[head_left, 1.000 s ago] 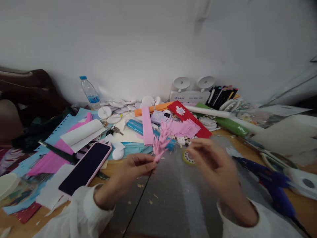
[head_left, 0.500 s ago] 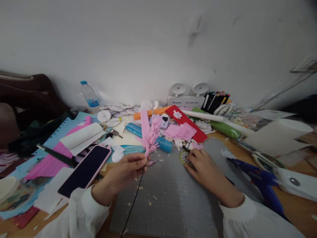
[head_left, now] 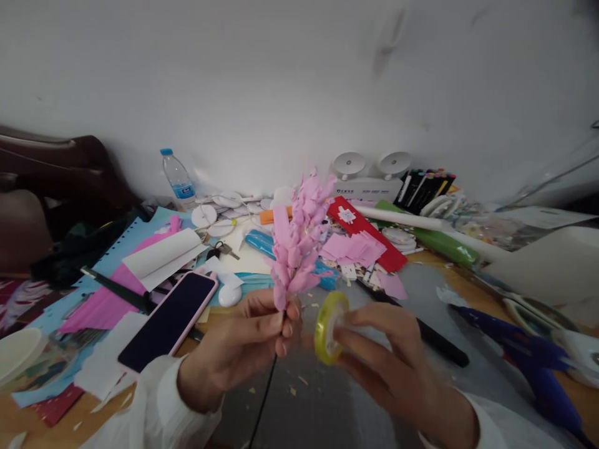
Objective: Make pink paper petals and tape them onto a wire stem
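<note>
- With my left hand I hold the black stem just under the pink flower spray; the thumb and the fingers are closed together on it.
- The pink flower spray is above my left hand, its tip pointing up and a little to the right, and it covers part of the things behind.
- The black stem goes down from my fingers, over the grey mat.
- With my right hand I hold the yellow tape roll; the fingers are clamped on it, and the roll is standing on its edge in the air.
- The yellow tape roll is near my left hand, to the right of it, but apart.
- Behind my right hand lies a black tool, partly hidden by the hand.
- Farther back are pink paper pieces, beside the red strip.
- To the left of my left hand lies the phone, and on the far right the blue glue gun.
</note>
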The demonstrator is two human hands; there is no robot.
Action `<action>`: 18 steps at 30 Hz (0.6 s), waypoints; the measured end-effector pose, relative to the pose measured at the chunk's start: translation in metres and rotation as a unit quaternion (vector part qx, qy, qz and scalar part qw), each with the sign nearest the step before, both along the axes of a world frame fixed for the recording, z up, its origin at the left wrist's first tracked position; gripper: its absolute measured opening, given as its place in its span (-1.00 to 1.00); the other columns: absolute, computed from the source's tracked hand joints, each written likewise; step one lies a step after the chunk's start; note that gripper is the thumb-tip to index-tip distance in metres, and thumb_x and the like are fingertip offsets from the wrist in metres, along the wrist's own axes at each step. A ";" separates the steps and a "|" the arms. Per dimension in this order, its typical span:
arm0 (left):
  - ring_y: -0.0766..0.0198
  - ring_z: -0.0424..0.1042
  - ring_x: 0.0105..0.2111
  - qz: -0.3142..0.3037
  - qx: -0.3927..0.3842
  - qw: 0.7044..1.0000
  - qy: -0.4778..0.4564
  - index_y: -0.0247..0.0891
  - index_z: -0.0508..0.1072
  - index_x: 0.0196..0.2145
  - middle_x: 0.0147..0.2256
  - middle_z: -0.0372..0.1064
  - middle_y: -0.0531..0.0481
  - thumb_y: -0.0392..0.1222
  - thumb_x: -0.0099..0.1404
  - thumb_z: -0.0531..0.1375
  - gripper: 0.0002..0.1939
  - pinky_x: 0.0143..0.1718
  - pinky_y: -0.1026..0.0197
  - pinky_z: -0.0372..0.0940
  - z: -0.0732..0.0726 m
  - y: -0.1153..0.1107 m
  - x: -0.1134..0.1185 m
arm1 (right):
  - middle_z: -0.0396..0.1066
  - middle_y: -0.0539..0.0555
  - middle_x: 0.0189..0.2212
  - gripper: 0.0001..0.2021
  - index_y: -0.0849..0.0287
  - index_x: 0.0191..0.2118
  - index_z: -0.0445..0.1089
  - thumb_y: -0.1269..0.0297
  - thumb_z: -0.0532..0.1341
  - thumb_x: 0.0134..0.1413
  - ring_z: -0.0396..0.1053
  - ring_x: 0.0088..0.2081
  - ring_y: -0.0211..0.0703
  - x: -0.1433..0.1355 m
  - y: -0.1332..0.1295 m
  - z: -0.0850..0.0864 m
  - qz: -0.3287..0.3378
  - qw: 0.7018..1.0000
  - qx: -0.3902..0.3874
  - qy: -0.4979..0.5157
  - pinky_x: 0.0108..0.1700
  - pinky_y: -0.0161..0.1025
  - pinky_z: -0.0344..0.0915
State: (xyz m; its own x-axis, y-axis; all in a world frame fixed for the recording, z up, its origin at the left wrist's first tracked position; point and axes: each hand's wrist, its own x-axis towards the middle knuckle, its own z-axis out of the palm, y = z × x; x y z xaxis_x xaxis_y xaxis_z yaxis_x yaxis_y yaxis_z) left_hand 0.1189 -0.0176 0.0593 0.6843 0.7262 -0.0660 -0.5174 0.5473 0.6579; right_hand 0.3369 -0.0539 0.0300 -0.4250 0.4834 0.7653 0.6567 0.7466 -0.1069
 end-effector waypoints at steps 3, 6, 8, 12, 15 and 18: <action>0.55 0.23 -0.66 -0.016 0.012 1.000 0.014 -0.28 0.57 -0.45 -0.60 0.24 0.12 -0.21 0.02 0.40 -0.87 -0.56 0.49 0.22 0.002 -0.003 -0.002 | 0.42 0.08 -0.34 -0.78 0.04 -0.12 0.39 0.42 0.20 0.11 0.39 -0.26 -0.07 -0.002 -0.003 0.001 -0.011 0.999 0.034 -0.005 -0.22 -0.16 0.43; 0.56 0.18 -0.69 -0.023 0.010 0.999 0.020 -0.24 0.57 -0.49 -0.61 0.21 0.13 -0.17 -0.01 0.41 -0.86 -0.61 0.49 0.19 0.003 -0.004 -0.004 | 0.44 0.04 -0.40 -0.75 0.06 -0.13 0.43 0.48 0.24 0.07 0.39 -0.29 -0.09 -0.001 -0.006 0.000 -0.007 0.998 0.052 -0.025 -0.21 -0.17 0.45; 0.56 0.16 -0.71 -0.016 0.010 1.000 0.024 -0.22 0.57 -0.50 -0.62 0.21 0.13 -0.16 -0.02 0.42 -0.87 -0.66 0.49 0.14 0.003 -0.005 -0.005 | 0.45 0.00 -0.43 -0.73 0.06 -0.12 0.43 0.50 0.24 0.07 0.40 -0.33 -0.12 -0.002 -0.007 0.000 0.000 0.997 0.064 -0.038 -0.21 -0.17 0.46; 0.56 0.13 -0.74 -0.014 0.008 1.000 0.019 -0.19 0.59 -0.51 -0.64 0.22 0.12 -0.16 -0.01 0.41 -0.89 -0.72 0.47 0.07 0.003 -0.008 -0.005 | 0.50 -0.06 -0.52 -0.73 0.05 -0.24 0.46 0.58 0.12 0.16 0.43 -0.46 -0.23 -0.006 -0.009 0.008 0.014 0.995 0.084 -0.060 -0.33 -0.24 0.47; 0.57 0.15 -0.75 -0.041 0.001 0.999 0.014 -0.17 0.61 -0.51 -0.65 0.23 0.12 -0.16 0.00 0.40 -0.92 -0.72 0.46 0.07 0.004 -0.008 -0.005 | 0.51 -0.06 -0.57 -0.66 0.08 -0.33 0.48 0.61 0.04 0.20 0.43 -0.52 -0.26 -0.010 -0.010 0.018 0.028 0.991 0.081 -0.099 -0.44 -0.26 0.45; 0.55 0.14 -0.77 -0.063 -0.002 0.998 0.030 -0.16 0.61 -0.53 -0.68 0.24 0.12 -0.13 -0.05 0.42 -0.89 -0.78 0.47 0.05 0.007 -0.007 -0.006 | 0.52 -0.05 -0.58 -0.69 0.12 -0.33 0.49 0.61 0.06 0.18 0.44 -0.54 -0.27 -0.012 -0.009 0.025 0.049 0.987 0.074 -0.137 -0.49 -0.26 0.45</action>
